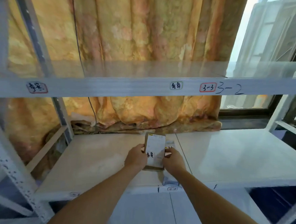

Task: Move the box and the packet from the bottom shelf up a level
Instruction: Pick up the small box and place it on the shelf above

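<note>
Hands meet over a white shelf (93, 162) in front of an orange curtain (139, 34). Left hand (136, 158) grips the left edge of a brown box (155, 147) with a white label; right hand (173, 162) is closed on the box's right edge and on a pale packet (170, 144) just beside it. Whether box and packet rest on the shelf or are held just above it, I cannot tell. Above, another shelf's rail (128, 88) carries handwritten labels.
</note>
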The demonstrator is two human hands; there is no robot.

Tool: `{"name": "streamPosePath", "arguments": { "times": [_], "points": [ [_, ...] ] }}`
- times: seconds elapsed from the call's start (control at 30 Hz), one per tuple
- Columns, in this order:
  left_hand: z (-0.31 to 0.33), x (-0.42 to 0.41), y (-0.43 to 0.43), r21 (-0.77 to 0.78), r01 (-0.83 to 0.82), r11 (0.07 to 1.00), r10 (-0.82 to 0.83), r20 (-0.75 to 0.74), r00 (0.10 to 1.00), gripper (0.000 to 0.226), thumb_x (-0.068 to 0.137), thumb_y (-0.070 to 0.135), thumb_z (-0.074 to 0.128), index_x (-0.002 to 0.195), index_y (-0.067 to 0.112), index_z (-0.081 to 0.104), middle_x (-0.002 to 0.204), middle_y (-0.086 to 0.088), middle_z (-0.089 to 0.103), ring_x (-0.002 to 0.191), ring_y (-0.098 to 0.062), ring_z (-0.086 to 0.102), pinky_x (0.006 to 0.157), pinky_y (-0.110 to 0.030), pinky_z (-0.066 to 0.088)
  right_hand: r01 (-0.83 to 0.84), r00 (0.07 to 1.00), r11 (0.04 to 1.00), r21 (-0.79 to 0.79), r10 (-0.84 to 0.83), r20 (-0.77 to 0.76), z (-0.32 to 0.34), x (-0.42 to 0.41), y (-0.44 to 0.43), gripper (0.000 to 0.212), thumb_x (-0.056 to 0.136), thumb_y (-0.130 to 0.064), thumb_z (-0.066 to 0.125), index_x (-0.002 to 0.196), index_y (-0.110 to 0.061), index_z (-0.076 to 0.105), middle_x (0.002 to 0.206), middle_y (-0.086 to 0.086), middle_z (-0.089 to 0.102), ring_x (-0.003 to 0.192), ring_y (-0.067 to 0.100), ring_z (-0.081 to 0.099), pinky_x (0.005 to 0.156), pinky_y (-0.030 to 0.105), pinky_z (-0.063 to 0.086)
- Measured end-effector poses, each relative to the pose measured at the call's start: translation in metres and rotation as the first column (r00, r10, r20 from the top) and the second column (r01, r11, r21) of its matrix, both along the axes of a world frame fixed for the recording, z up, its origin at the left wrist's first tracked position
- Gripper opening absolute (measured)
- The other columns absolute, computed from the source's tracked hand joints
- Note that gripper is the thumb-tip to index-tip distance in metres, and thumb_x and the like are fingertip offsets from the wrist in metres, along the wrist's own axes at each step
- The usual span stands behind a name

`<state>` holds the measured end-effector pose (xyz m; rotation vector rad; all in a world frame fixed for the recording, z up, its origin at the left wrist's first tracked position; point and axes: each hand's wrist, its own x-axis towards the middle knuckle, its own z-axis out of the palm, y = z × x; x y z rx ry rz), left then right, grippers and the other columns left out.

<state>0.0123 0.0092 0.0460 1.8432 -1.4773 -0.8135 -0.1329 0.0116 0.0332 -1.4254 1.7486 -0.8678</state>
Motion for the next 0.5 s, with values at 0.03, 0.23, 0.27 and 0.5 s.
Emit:
{"name": "streamPosePath", "arguments": {
  "times": [0.03,0.23,0.27,0.5],
  "points": [
    [0.013,-0.006,0.019,-0.043,-0.005,0.999,0.005,0.011,1.0,0.046,0.093,0.014,0.042,0.135,0.023,0.059,0.117,-0.009,0.072,0.097,-0.03,0.068,0.07,-0.035,0.052,0.005,1.0,0.999,-0.041,-0.006,-0.004,0.014,-0.007,0.018,0.035,0.086,-0.01,0.054,0.118,-0.02,0.062,0.105,0.005,0.072,0.088,0.023,0.066,0.073,0.035,0.056],
    [0.07,-0.053,0.136,-0.376,-0.061,0.925,0.066,0.0,0.998,0.035,0.098,0.022,0.046,0.128,0.022,0.065,0.121,-0.002,0.072,0.1,-0.025,0.067,0.08,-0.04,0.057,-0.052,0.999,0.959,-0.277,0.047,-0.026,0.097,-0.065,0.12,0.038,0.084,-0.015,0.06,0.122,-0.021,0.059,0.092,-0.003,0.067,0.083,0.022,0.062,0.07,0.034,0.048],
    [0.078,-0.062,0.152,-0.418,-0.044,0.908,0.054,0.013,0.998,0.037,0.098,0.023,0.047,0.132,0.022,0.062,0.123,-0.002,0.071,0.1,-0.024,0.067,0.08,-0.043,0.057,-0.056,0.998,0.948,-0.313,0.049,-0.031,0.111,-0.074,0.134,0.04,0.083,-0.016,0.06,0.123,-0.021,0.059,0.099,-0.001,0.067,0.088,0.023,0.064,0.075,0.036,0.051],
    [0.138,-0.099,0.222,-0.619,0.044,0.784,-0.033,0.029,0.999,0.049,0.097,0.016,0.045,0.144,0.031,0.045,0.114,-0.001,0.071,0.096,-0.025,0.067,0.08,-0.049,0.058,-0.033,0.999,0.872,-0.489,0.049,0.018,0.189,-0.104,0.206,0.04,0.085,-0.018,0.064,0.123,-0.03,0.058,0.093,-0.01,0.065,0.088,0.017,0.069,0.082,0.047,0.059]
  ]
}}
